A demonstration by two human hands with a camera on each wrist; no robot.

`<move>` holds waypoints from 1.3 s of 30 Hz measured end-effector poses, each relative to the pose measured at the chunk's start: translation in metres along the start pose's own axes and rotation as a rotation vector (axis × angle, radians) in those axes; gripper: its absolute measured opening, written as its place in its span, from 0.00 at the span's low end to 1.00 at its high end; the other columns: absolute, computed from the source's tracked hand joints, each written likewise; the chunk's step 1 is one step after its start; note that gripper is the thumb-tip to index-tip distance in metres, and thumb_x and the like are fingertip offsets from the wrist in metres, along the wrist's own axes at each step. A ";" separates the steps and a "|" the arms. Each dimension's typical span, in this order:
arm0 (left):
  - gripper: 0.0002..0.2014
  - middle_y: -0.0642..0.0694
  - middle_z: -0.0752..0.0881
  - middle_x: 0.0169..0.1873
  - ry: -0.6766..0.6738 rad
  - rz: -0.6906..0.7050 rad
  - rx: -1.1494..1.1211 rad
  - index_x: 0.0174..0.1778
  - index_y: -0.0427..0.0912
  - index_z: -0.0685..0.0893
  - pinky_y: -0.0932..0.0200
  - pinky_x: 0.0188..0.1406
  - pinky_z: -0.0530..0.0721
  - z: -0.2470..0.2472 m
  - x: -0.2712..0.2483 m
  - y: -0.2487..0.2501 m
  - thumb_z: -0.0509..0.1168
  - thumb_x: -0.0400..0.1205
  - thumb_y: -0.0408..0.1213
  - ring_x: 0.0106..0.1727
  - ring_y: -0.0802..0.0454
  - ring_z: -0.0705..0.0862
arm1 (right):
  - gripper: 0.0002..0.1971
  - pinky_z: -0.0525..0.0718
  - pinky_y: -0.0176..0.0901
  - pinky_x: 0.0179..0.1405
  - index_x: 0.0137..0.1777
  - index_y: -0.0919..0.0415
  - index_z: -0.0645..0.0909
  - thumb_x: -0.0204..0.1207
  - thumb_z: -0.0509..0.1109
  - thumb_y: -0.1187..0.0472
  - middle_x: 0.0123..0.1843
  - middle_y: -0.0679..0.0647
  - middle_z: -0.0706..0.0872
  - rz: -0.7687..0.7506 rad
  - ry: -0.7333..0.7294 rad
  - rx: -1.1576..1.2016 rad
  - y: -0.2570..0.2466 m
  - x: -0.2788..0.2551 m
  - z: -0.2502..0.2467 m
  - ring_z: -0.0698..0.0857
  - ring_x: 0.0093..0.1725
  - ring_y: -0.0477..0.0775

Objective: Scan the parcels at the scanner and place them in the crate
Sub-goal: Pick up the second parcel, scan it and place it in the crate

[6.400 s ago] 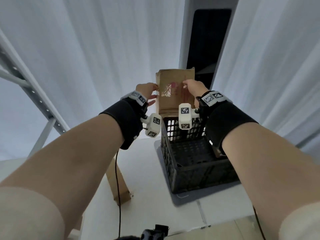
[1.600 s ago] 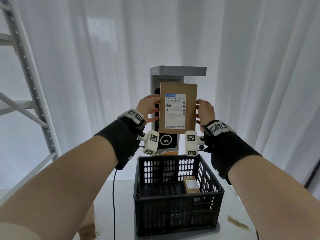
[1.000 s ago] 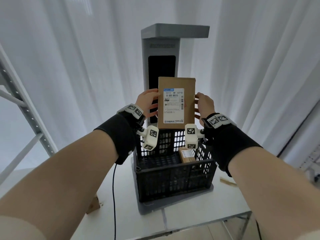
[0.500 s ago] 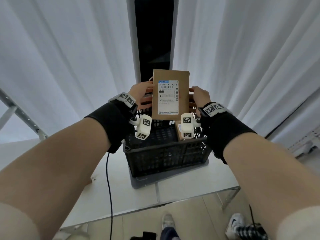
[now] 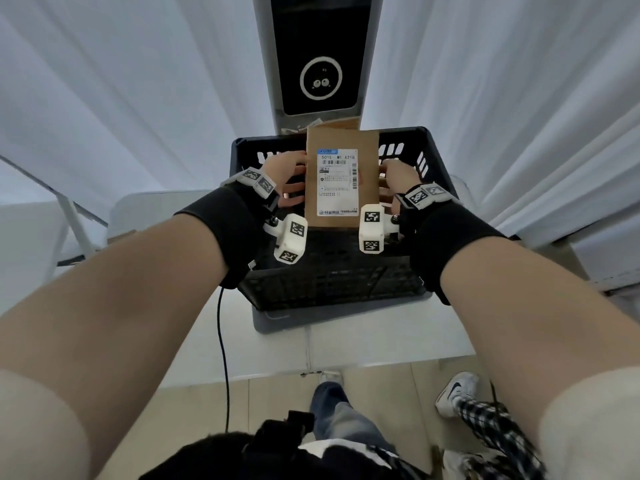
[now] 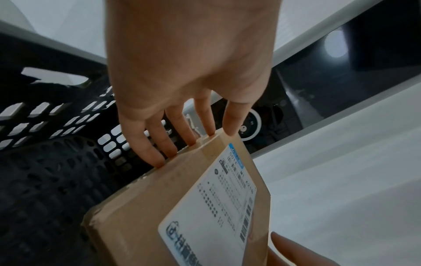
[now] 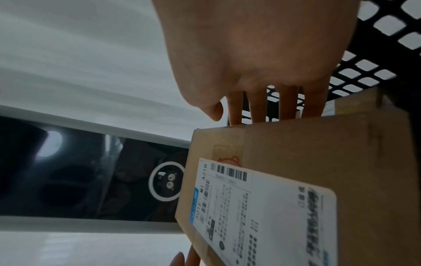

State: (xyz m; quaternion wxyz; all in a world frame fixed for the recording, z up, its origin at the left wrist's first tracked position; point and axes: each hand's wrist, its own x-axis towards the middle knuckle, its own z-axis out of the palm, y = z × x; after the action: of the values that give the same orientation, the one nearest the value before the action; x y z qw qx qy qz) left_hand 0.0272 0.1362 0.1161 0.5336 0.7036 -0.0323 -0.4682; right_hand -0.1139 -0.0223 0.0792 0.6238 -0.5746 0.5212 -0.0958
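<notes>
A flat brown parcel (image 5: 341, 142) with a white label faces me, held upright over the black crate (image 5: 329, 282). My left hand (image 5: 287, 178) grips its left edge and my right hand (image 5: 394, 178) grips its right edge, with the fingers of both behind it. The left wrist view shows my left hand's fingers (image 6: 157, 153) tucked behind the parcel (image 6: 141, 216). In the right wrist view my right hand (image 7: 262, 54) has its fingers behind the parcel (image 7: 318, 153). The grey scanner tower (image 5: 320, 77), with a black panel and a white ring, rises behind the crate.
A smaller brown parcel (image 7: 355, 100) lies inside the crate under my right hand. Cardboard (image 5: 334, 124) sits at the scanner's foot. The crate stands on a white table (image 5: 346, 348) with a black cable (image 5: 223, 358) running down its left side. White curtains hang all around, and feet show below.
Both hands have brought the parcel down from in front of the scanner panel to just over the crate. My head view has tilted down toward the table edge and floor.
</notes>
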 end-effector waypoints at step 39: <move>0.23 0.39 0.87 0.64 0.064 -0.356 0.276 0.69 0.41 0.82 0.41 0.50 0.90 0.027 0.184 -0.076 0.67 0.76 0.40 0.57 0.41 0.89 | 0.24 0.83 0.55 0.68 0.76 0.68 0.74 0.81 0.63 0.61 0.48 0.57 0.84 -0.003 -0.219 -0.820 0.062 0.163 0.033 0.84 0.50 0.60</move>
State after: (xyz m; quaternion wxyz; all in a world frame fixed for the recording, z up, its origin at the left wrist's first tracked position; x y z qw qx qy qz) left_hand 0.0769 0.0486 -0.0581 0.3420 0.7790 0.0454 -0.5235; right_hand -0.0474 -0.0991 -0.0662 0.3950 -0.7827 0.4460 0.1802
